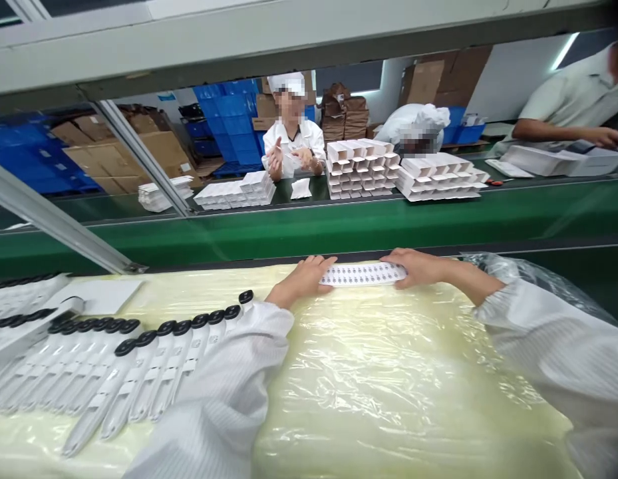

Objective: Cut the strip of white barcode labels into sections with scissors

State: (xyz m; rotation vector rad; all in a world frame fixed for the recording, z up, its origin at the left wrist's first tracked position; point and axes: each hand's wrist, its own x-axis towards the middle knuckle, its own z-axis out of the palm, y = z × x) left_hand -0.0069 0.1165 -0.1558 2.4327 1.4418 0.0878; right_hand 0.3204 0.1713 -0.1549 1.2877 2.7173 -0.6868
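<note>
A white sheet of small printed labels [363, 273] lies across the far edge of the plastic-covered table [388, 372]. At its left end my left hand [309, 277] grips the sheet, thumb toward me and fingers behind. The other end is pinched by my right hand [418, 267] in the same way. To the left, beside my left sleeve, lie rows of white long-handled devices with black ends [154, 366]. Several more of these devices [74, 366] are laid farther left.
A metal post [64, 219] slants at the left under an overhead beam. Beyond the table runs a green conveyor [289, 229] with stacked white boxes [361, 169]. A co-worker [293, 140] sits opposite; others are at the right. Clear plastic film [533, 279] bunches by my right forearm.
</note>
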